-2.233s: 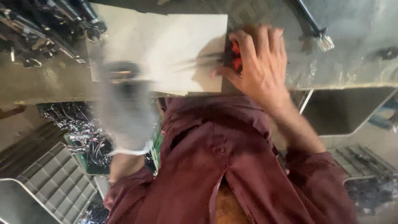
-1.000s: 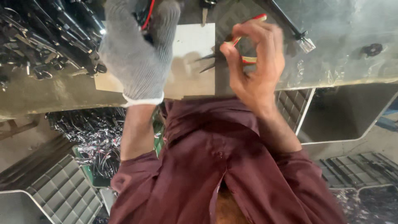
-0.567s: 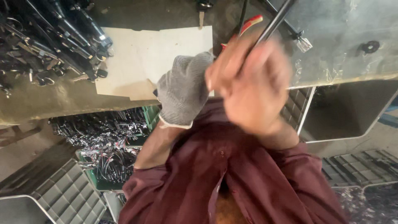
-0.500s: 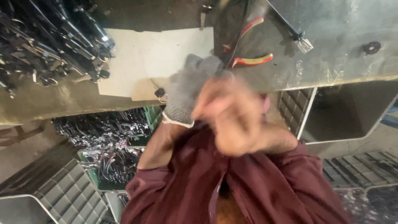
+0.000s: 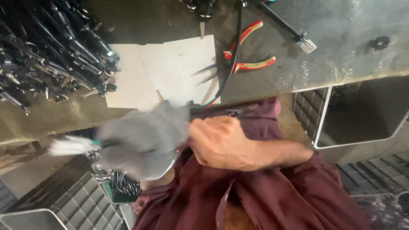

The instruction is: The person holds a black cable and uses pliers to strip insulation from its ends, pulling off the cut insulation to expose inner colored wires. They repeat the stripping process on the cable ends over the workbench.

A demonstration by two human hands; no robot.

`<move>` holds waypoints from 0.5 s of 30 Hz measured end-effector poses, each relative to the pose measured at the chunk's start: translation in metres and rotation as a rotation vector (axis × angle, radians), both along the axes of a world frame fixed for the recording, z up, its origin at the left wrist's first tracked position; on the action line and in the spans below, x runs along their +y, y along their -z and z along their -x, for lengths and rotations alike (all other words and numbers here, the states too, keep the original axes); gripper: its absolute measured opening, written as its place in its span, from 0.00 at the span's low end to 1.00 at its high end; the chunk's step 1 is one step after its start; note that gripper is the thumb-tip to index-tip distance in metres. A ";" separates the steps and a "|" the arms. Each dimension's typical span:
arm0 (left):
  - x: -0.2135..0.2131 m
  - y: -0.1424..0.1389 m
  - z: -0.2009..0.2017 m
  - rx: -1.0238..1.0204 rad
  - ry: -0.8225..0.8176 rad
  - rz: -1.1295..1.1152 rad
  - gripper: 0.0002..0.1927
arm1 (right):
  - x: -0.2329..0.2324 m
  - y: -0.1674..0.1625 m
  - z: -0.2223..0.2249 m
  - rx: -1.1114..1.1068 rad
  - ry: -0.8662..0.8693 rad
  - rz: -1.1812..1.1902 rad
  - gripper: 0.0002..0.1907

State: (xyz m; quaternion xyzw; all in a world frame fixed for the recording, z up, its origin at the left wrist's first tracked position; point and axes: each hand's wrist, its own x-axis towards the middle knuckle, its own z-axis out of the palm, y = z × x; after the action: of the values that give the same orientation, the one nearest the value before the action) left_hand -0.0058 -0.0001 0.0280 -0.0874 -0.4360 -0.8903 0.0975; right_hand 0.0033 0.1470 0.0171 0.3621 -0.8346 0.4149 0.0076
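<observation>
My left hand (image 5: 140, 140) wears a grey glove and is blurred by motion, low over my lap in front of the bench edge. A blurred white and green thing (image 5: 72, 145) sticks out of it to the left. My bare right hand (image 5: 221, 142) is a closed fist pressed against the glove. A black cable (image 5: 233, 55) runs from the bench top down to the two hands, and its end shows coloured wires (image 5: 208, 102). Whether my right fist grips the cable end is partly hidden.
Red and yellow handled pliers (image 5: 249, 51) lie on the metal bench (image 5: 341, 51) beside a white sheet (image 5: 166, 68). A heap of black cable parts (image 5: 51, 51) fills the left of the bench. Grey crates (image 5: 81, 204) and a bin (image 5: 362, 110) stand below.
Both hands dropped from the bench top to my lap. The pliers my right hand held a second ago now lie on the bench. The cable followed the hands down.
</observation>
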 end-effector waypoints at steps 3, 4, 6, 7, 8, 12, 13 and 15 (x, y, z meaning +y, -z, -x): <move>0.004 0.006 -0.006 -0.067 0.034 0.286 0.26 | 0.011 0.011 -0.004 0.009 0.042 0.092 0.15; 0.004 0.008 -0.010 -0.073 -0.044 0.492 0.27 | 0.017 0.013 -0.002 0.009 0.026 0.062 0.15; 0.003 0.009 -0.019 -0.120 -0.074 0.511 0.26 | 0.028 0.010 0.004 0.022 0.045 0.013 0.15; 0.005 0.010 -0.022 -0.156 -0.038 0.324 0.25 | 0.033 0.006 0.009 0.045 0.064 -0.007 0.16; 0.006 0.011 -0.025 -0.193 -0.010 0.137 0.23 | 0.038 0.000 0.016 0.067 0.074 -0.025 0.18; 0.009 0.014 -0.033 -0.099 0.134 -0.072 0.20 | 0.053 -0.022 0.040 0.037 0.192 0.129 0.29; 0.008 0.014 -0.034 -0.091 0.186 -0.059 0.20 | 0.053 -0.022 0.044 0.000 0.202 0.104 0.30; 0.006 0.015 -0.034 -0.086 0.229 -0.044 0.19 | 0.052 -0.012 0.049 0.049 0.125 -0.055 0.30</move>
State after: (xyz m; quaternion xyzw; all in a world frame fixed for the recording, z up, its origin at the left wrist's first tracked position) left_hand 0.0280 0.0062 0.0129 -0.0964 -0.4074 -0.9079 -0.0218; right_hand -0.0458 0.1990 0.0291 0.3193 -0.8662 0.3818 0.0441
